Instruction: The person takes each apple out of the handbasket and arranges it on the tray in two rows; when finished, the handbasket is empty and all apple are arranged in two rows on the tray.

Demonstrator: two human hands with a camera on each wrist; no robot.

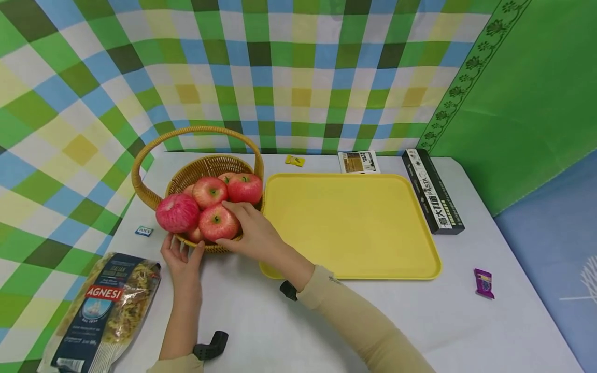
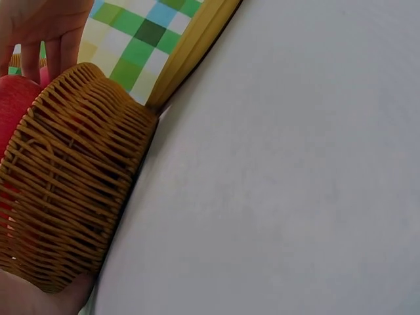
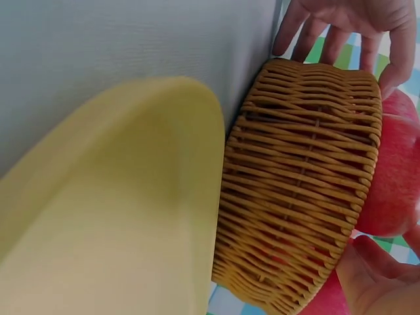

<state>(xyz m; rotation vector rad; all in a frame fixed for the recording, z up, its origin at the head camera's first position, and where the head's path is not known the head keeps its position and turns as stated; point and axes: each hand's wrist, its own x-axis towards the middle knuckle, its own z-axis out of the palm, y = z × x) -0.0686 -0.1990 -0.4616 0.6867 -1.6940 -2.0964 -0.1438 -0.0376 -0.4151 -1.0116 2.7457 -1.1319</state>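
Round brown wicker basket [image 1: 205,167], arch-handled, at the white worktop [image 1: 266,321]'s back-left corner: left hand [image 1: 183,261] gripping its near wall; right hand [image 1: 254,232] pinching the front round red apple [image 1: 218,225], inside, among other red apples [image 1: 210,193]. Near-left corner: clear plastic pasta bag [image 1: 128,313], navy label [image 1: 79,339], "AGNESI". Back-right corner: long black carton [image 1: 434,192], "意大利面PASTA".

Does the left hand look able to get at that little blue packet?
Probably yes: the blue packet lies just left of the left hand, with nothing seen between them. That hand is touching the basket, though, so it would likely have to leave that first.
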